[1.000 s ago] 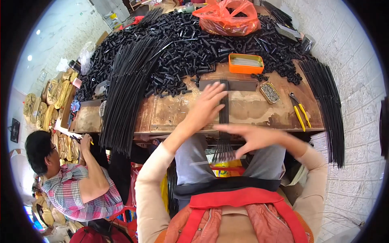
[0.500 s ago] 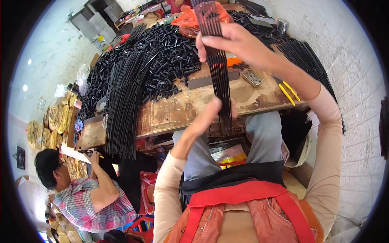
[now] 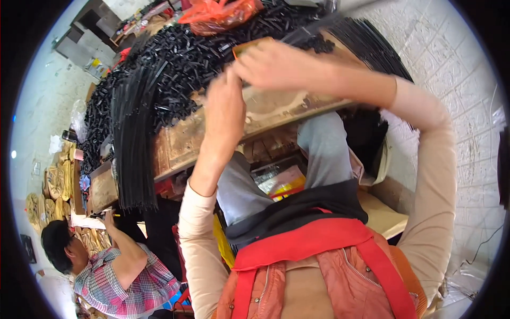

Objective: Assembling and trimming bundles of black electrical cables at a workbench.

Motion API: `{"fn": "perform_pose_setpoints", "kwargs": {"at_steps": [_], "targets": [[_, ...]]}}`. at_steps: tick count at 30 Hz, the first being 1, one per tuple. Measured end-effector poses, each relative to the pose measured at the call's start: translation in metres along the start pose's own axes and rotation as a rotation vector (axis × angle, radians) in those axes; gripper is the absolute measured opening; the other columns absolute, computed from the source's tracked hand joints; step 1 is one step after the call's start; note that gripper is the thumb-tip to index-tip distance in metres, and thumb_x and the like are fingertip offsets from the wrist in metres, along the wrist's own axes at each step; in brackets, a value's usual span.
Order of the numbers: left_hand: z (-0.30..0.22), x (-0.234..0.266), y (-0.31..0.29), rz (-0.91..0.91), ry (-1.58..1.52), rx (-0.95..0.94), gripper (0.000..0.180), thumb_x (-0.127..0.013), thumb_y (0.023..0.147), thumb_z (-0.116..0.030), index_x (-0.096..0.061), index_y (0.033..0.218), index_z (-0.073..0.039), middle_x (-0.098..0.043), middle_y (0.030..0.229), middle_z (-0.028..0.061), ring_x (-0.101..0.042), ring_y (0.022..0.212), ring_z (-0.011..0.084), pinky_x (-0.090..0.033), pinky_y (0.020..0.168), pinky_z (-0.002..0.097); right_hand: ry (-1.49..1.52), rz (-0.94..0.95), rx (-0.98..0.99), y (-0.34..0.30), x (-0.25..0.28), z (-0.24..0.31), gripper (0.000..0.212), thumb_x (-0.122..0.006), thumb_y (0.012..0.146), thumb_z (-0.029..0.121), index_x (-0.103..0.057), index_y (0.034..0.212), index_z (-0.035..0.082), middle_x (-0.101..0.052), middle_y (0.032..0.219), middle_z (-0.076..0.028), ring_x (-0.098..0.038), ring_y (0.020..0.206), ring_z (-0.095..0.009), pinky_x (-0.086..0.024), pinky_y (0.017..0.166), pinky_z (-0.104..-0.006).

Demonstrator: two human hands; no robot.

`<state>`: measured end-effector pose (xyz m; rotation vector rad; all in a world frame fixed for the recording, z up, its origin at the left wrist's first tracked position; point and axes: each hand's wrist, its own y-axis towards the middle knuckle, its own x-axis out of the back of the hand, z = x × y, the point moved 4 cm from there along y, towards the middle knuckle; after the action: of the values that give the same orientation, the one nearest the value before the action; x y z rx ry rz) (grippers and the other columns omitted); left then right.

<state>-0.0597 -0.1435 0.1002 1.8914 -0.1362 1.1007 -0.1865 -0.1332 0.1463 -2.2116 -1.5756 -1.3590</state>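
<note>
My two hands meet over the worktable, high above its front edge. My right hand is closed around a bundle of thin black rods, which slants away to the upper right and is smeared by motion. Just left of it, my left hand is raised with its fingers curled shut against the right fingertips. Whatever the left fingers hold is hidden. Under the right hand shows part of an orange-edged box.
Small black tubular parts are heaped across the table. Long black rods overhang its front left edge, and more rods lie far right. An orange plastic bag sits at the back. A co-worker sits at lower left.
The rod bundle has swung from upright to slanting toward the upper right. My left hand has risen from its lower end and closed beside my right hand. The view has shifted.
</note>
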Motion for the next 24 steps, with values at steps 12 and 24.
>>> {"fn": "perform_pose_setpoints", "kwargs": {"at_steps": [12, 24], "targets": [[-0.023, -0.088, -0.066, 0.637, -1.335, 0.562, 0.044, -0.073, 0.085, -0.017, -0.052, 0.122, -0.003, -0.066, 0.107, 0.0095, -0.061, 0.095, 0.0163, -0.049, 0.083, 0.0331, 2.155, -0.498, -0.982, -0.043, -0.047, 0.034, 0.053, -0.045, 0.095, 0.056, -0.041, 0.066, 0.011, -0.032, 0.047, 0.003, -0.033, 0.037, -0.01, -0.027, 0.036, -0.0255], [-0.034, -0.171, -0.295, 0.871, -1.371, 0.852, 0.044, -0.069, 0.089, -0.015, -0.053, 0.126, 0.004, -0.062, 0.119, 0.0063, -0.057, 0.106, 0.015, -0.047, 0.092, 0.0311, 2.334, -0.222, -1.397, -0.119, -0.13, 0.239, 0.04, -0.048, 0.1, 0.038, -0.05, 0.073, 0.007, -0.044, 0.052, 0.002, -0.04, 0.041, -0.007, -0.032, 0.04, -0.0232]]}}
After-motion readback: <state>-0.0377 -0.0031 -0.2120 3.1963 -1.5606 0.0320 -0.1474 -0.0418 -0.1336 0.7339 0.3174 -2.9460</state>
